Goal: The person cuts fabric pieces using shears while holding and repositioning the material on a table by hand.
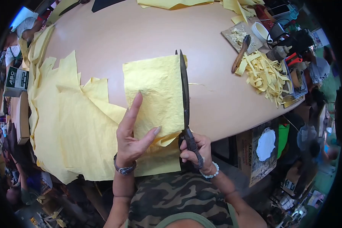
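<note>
My left hand holds a roughly square yellow sheet, which looks like thin leather or cloth. The thumb and one finger lie on top of it, while the other fingers are hidden, seemingly underneath. In my right hand are large dark scissors, gripped by the handles. Their blades point away from me along the sheet's right edge, with the tips slightly apart and a sliver of yellow showing beyond them. Under my left hand and to its left, a large ragged yellow piece spreads over the table.
At the right lie a heap of yellow strips, a wooden-handled tool, a board with crumbs and a white bowl. More yellow material lies at the far edge. A green-and-white ABC box stands left. Other people are around.
</note>
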A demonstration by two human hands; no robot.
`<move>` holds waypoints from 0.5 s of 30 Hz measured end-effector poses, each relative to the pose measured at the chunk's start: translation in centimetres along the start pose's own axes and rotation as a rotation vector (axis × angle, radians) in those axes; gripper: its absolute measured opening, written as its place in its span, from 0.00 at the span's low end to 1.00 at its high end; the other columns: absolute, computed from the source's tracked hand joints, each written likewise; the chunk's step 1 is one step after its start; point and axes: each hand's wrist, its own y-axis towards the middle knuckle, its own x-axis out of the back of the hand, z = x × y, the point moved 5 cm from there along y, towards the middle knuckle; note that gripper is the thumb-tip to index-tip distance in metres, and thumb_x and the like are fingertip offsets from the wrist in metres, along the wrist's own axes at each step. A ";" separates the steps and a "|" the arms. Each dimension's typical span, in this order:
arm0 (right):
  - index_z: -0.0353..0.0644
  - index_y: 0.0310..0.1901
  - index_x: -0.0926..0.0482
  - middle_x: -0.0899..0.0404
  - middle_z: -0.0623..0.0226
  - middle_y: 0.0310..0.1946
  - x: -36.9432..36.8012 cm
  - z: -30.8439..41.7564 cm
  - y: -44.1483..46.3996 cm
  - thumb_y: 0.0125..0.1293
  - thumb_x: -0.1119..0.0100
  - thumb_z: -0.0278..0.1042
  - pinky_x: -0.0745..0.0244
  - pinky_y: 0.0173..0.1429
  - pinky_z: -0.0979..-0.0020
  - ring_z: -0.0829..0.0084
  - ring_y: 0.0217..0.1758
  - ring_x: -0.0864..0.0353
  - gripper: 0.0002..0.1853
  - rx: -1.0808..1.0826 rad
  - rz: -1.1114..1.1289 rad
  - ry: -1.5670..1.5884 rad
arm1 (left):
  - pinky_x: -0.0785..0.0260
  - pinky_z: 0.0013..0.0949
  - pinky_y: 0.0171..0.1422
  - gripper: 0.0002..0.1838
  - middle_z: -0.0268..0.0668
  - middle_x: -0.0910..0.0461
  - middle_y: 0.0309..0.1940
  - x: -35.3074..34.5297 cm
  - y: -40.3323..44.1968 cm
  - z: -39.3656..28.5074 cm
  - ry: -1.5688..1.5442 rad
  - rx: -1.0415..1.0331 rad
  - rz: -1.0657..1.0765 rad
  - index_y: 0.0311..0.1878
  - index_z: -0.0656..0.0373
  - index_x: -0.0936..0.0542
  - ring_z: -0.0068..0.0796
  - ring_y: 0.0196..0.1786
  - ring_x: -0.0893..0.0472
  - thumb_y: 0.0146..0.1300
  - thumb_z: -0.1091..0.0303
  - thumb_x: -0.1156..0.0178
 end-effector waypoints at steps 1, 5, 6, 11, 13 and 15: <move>0.36 0.27 0.28 0.27 0.73 0.17 0.0 0.0 0.0 0.49 0.31 0.27 0.34 0.22 0.84 0.86 0.18 0.29 0.12 0.001 -0.003 -0.004 | 0.49 0.33 0.68 0.41 0.47 0.40 0.64 -0.1 -0.1 0.1 -0.003 0.005 0.005 0.65 0.66 0.44 0.34 0.67 0.41 0.45 0.80 0.38; 0.37 0.25 0.29 0.28 0.74 0.15 0.1 0.1 0.0 0.50 0.32 0.28 0.35 0.20 0.84 0.87 0.16 0.30 0.12 -0.008 -0.026 -0.040 | 0.50 0.33 0.68 0.41 0.47 0.41 0.64 0.0 -0.1 0.6 -0.013 0.024 -0.011 0.65 0.66 0.44 0.35 0.67 0.41 0.45 0.80 0.38; 0.37 0.24 0.29 0.29 0.75 0.15 0.0 0.1 0.1 0.50 0.32 0.28 0.36 0.20 0.85 0.87 0.16 0.31 0.12 -0.011 -0.034 -0.055 | 0.50 0.33 0.68 0.41 0.47 0.41 0.64 0.2 -0.2 0.8 -0.009 0.028 -0.022 0.65 0.66 0.44 0.35 0.67 0.41 0.45 0.80 0.38; 0.39 0.23 0.28 0.29 0.75 0.13 0.6 0.7 0.1 0.51 0.33 0.29 0.38 0.18 0.85 0.88 0.13 0.32 0.11 -0.034 -0.114 -0.124 | 0.49 0.34 0.68 0.41 0.47 0.43 0.65 1.7 0.2 1.4 -0.131 0.092 -0.097 0.65 0.67 0.45 0.35 0.66 0.40 0.44 0.80 0.40; 0.39 0.22 0.28 0.29 0.75 0.13 1.7 2.3 0.4 0.51 0.32 0.30 0.39 0.17 0.84 0.88 0.13 0.32 0.11 0.032 -0.190 -0.208 | 0.47 0.35 0.68 0.40 0.48 0.43 0.65 2.6 0.4 2.0 -0.305 0.135 -0.143 0.65 0.67 0.45 0.35 0.66 0.40 0.44 0.80 0.43; 0.38 0.22 0.27 0.30 0.76 0.12 3.6 5.3 1.6 0.49 0.31 0.32 0.40 0.17 0.83 0.87 0.13 0.33 0.12 0.050 -0.311 -0.398 | 0.48 0.35 0.69 0.40 0.47 0.43 0.65 3.7 0.2 3.9 -0.579 0.165 -0.163 0.65 0.68 0.46 0.38 0.66 0.41 0.44 0.73 0.45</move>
